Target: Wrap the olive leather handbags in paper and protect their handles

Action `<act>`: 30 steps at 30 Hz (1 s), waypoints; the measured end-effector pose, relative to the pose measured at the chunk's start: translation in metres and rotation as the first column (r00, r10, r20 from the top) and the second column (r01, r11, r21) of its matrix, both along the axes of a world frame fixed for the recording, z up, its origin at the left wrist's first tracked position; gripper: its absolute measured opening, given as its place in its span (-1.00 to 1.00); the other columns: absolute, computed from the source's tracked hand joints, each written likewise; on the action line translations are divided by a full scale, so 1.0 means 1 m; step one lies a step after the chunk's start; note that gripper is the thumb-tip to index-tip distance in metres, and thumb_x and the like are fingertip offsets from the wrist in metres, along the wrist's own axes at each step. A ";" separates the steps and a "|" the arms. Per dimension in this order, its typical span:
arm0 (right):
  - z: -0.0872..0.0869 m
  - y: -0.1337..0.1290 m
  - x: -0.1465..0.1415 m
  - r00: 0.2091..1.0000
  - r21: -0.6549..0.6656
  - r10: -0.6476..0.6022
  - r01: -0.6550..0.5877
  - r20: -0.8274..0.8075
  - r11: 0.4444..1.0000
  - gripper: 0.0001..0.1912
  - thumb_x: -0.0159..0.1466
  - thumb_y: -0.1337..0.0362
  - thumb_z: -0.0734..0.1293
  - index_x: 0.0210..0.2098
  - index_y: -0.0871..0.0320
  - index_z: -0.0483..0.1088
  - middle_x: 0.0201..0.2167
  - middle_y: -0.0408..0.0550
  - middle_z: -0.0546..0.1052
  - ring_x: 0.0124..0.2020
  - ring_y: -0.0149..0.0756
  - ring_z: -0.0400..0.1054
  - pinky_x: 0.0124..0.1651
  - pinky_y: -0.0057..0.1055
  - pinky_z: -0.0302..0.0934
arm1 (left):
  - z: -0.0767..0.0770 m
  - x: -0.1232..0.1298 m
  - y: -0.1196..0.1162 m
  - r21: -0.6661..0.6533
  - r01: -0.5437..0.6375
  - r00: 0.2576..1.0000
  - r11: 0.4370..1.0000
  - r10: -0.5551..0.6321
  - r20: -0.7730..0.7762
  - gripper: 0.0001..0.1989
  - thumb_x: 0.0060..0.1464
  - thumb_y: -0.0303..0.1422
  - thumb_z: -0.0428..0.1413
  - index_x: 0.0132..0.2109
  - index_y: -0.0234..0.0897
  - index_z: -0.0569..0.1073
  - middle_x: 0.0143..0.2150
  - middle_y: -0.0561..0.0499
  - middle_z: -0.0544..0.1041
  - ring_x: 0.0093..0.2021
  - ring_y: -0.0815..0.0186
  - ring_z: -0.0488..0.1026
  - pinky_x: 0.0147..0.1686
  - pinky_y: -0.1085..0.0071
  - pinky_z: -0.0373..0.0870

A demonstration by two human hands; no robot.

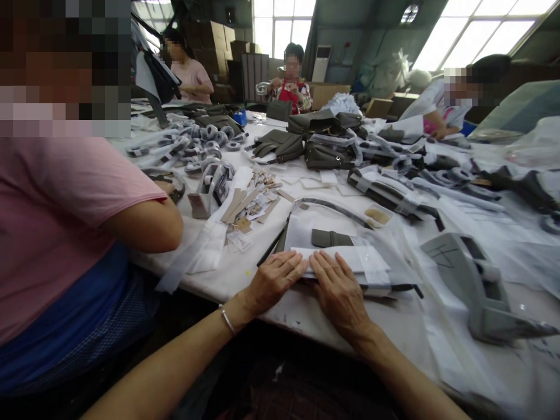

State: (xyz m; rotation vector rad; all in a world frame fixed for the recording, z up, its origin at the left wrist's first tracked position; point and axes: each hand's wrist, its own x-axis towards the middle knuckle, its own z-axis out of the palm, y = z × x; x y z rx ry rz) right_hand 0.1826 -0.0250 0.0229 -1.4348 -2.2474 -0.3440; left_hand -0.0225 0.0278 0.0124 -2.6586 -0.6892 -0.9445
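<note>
A dark olive handbag (331, 237) lies flat at the table's near edge, its wrapped handle (335, 205) arching away from me. White wrapping paper (359, 259) covers most of its front, and the strap tab shows above the paper. My left hand (279, 274) rests on the paper's left part with its fingers stretched out. Beside it, my right hand (336, 286) lies flat on the paper, fingers extended. The fingertips of both hands almost meet. Neither hand grips anything. The bag's underside is hidden.
A grey tape dispenser (470, 286) stands at the right, another dispenser (212, 189) at the left. Paper tags (254, 207) lie scattered left of the bag. More handbags (330, 151) and wrapped straps (210, 140) are piled farther back. A co-worker in pink (83, 221) sits close on my left.
</note>
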 end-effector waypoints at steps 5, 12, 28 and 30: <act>-0.007 -0.002 -0.001 1.000 0.027 -0.001 0.002 -0.029 1.000 -0.60 0.39 0.39 0.15 0.19 0.24 0.31 0.16 0.13 0.46 0.24 -0.10 0.26 0.35 -0.03 -0.01 | 0.017 0.001 -0.014 0.076 -0.121 0.956 0.990 0.137 -0.261 -0.60 0.32 -0.50 -0.13 0.25 -0.40 0.28 0.25 -0.25 0.38 0.21 0.00 0.37 0.10 0.01 0.38; -0.002 0.001 -0.002 1.000 0.019 -0.017 0.017 0.004 1.000 -0.60 0.36 0.31 0.24 0.16 0.29 0.31 0.15 0.20 0.46 0.23 -0.01 0.27 0.35 0.00 -0.03 | 0.025 0.005 -0.005 0.141 -0.086 0.923 0.986 0.132 -0.362 -0.62 0.29 -0.54 -0.10 0.23 -0.50 0.25 0.17 -0.34 0.43 0.11 0.00 0.45 -0.07 0.12 0.44; 0.024 0.021 0.003 0.996 0.063 0.082 -0.084 0.040 0.994 -0.68 0.27 0.41 0.22 0.02 0.22 0.31 -0.02 0.16 0.53 0.02 -0.09 0.40 0.16 -0.14 0.22 | 0.042 0.014 0.004 0.120 -0.113 0.951 0.986 0.142 -0.275 -0.55 0.20 -0.50 -0.03 0.23 -0.48 0.27 0.21 -0.30 0.38 0.27 0.03 0.27 0.24 0.00 0.18; 0.031 0.021 0.000 0.994 0.042 0.108 -0.108 0.008 0.993 -0.71 0.23 0.40 0.27 -0.04 0.21 0.31 -0.07 0.14 0.53 -0.02 -0.09 0.40 0.10 -0.16 0.27 | 0.039 0.013 0.003 0.214 -0.121 0.966 0.969 0.164 -0.199 -0.58 0.22 -0.53 -0.06 0.21 -0.49 0.30 0.22 -0.28 0.38 0.32 0.01 0.21 0.29 -0.02 0.12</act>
